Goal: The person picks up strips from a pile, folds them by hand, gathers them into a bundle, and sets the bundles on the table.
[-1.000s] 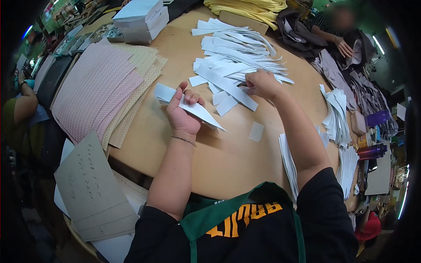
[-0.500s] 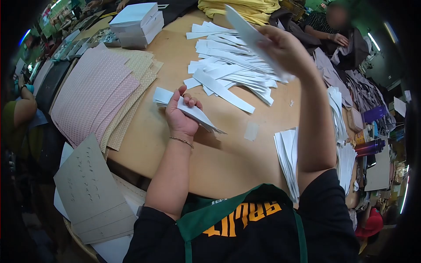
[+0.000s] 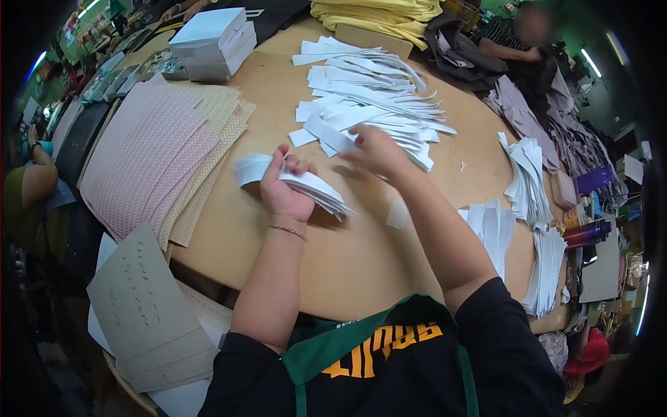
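Observation:
My left hand (image 3: 288, 191) is closed around a small bundle of white strips (image 3: 316, 189), whose rounded end (image 3: 251, 170) sticks out past the thumb side. My right hand (image 3: 379, 151) is over the near edge of a large spread of white strips (image 3: 375, 87). Its fingers are bent about one slanting white strip (image 3: 328, 132) on top, and the hand covers that strip's lower part. Below the right hand a pale patch (image 3: 398, 213) shows on the tabletop (image 3: 347, 257).
White strip bundles (image 3: 524, 174) lie along the right side, with another (image 3: 545, 271) nearer me. Woven-pattern sheets (image 3: 142, 153) cover the left, beside grey boards (image 3: 149, 313). A white block stack (image 3: 212, 45) and yellow cloth (image 3: 375, 14) stand behind. A person (image 3: 517, 45) handles dark fabric at back right.
My right hand has come down and left from its raised position, where it held a white strip, to the spread. The left hand's bundle now bulges more at its far-left end.

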Demonstrator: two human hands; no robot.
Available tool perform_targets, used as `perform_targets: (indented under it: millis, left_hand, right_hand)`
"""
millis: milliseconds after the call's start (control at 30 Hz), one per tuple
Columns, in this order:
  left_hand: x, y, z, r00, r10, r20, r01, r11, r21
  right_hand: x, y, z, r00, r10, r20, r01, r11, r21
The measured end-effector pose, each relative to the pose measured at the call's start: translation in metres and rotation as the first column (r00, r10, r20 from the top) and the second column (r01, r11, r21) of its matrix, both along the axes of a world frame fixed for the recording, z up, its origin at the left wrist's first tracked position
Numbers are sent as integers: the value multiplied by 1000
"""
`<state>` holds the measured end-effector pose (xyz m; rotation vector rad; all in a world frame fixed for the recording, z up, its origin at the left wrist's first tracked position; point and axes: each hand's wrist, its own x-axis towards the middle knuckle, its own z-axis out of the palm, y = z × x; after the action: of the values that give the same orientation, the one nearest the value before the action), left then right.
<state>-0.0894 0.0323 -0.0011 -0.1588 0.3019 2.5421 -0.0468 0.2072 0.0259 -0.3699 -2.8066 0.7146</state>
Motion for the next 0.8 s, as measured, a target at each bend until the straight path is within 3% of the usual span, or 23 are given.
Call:
perform_targets:
  millis: [33, 167, 267, 333, 400, 500, 533, 600, 700, 800]
  left_hand:
    - [-2, -1, 0, 1000, -14, -14, 14, 998, 59]
    - [1, -2, 9, 999, 34, 42, -32, 998, -48]
    - [1, -1, 10, 998, 44, 40, -41, 996, -74]
    - [-1, -1, 8, 998, 44, 43, -40, 997, -73]
    - [0, -1, 11, 997, 49, 58, -42, 993, -108]
    - [-2, 0, 7, 998, 54, 19, -51, 990, -129]
    - [-2, 1, 9, 998, 56, 26, -52, 990, -131]
    - [-1, 0, 12, 997, 61, 52, -53, 988, -146]
    - [-3, 1, 9, 996, 54, 67, -46, 991, -122]
    - [0, 4, 15, 996, 43, 84, -30, 988, -150]
  right_hand:
    - [1, -2, -5, 999, 15, 50, -18, 998, 59]
    - [-6, -1, -7, 969, -9, 246, 23, 998, -54]
    - [-22, 18, 14, 985, 91, 144, -79, 993, -82]
    - [-40, 51, 30, 980, 187, 71, -155, 935, -318]
    - [-65, 78, 46, 982, 160, 104, -112, 925, -363]
    - [-84, 91, 50, 975, 2, 222, -24, 995, 98]
    - [-90, 101, 39, 966, 51, 252, -103, 975, 198]
    - [-93, 105, 22, 958, -30, 287, -54, 958, 281]
    - [-91, 101, 20, 965, -64, 254, 4, 973, 229]
    - [-86, 88, 22, 962, -94, 257, 15, 955, 295]
